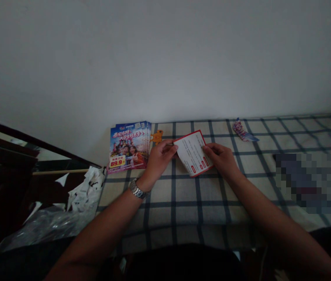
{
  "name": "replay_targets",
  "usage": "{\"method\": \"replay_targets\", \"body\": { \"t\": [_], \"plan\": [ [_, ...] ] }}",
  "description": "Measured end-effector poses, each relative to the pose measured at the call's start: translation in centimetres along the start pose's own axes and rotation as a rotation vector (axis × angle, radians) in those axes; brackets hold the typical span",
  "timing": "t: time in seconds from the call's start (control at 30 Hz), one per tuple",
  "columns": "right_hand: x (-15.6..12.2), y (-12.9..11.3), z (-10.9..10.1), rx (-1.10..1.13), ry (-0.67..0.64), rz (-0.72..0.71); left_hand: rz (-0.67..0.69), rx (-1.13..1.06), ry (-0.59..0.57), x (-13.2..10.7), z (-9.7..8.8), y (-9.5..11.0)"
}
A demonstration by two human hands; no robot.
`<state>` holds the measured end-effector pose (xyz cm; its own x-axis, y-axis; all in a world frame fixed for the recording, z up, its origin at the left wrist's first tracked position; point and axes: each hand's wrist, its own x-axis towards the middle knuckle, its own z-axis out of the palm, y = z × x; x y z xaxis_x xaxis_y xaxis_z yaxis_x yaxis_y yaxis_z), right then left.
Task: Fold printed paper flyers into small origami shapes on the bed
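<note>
Head view: just right of the stack of colourful flyers (129, 146), the left hand (161, 156) and right hand (219, 158) each pinch an opposite edge of a leaflet (193, 158). That grip likely keeps it flat, print facing up, just above the checked cloth (183, 195). It is white with a red border, rows of small text and red labels. An orange figure (156, 136) touches the stack's right edge; paper scraps (80, 191) lie below-left.

Both hands, left (160, 156) and right (219, 158), hold a red-edged leaflet (193, 153) over the checked sheet (183, 195)
</note>
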<state>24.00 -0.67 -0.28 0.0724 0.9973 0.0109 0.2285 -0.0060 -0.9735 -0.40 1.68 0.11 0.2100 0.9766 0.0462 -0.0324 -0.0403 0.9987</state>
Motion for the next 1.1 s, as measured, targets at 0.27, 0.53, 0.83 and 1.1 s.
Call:
{"method": "replay_targets", "body": {
  "t": [0.27, 0.53, 0.83, 1.1],
  "plan": [
    [0.0, 0.1, 0.0, -0.011, 0.014, 0.011, -0.047, -0.115, 0.04, 0.3, 0.0, -1.0],
    [0.0, 0.2, -0.1, -0.015, 0.0, 0.005, -0.075, -0.139, 0.06, 0.3, 0.0, -1.2],
    [0.1, 0.2, -0.2, -0.025, -0.018, 0.01, -0.025, -0.044, 0.044, 0.3, -0.3, -1.1],
    [0.0, 0.3, -0.1, -0.014, -0.034, 0.019, 0.048, 0.112, 0.075, 0.1, -0.4, -0.6]
  ]
}}
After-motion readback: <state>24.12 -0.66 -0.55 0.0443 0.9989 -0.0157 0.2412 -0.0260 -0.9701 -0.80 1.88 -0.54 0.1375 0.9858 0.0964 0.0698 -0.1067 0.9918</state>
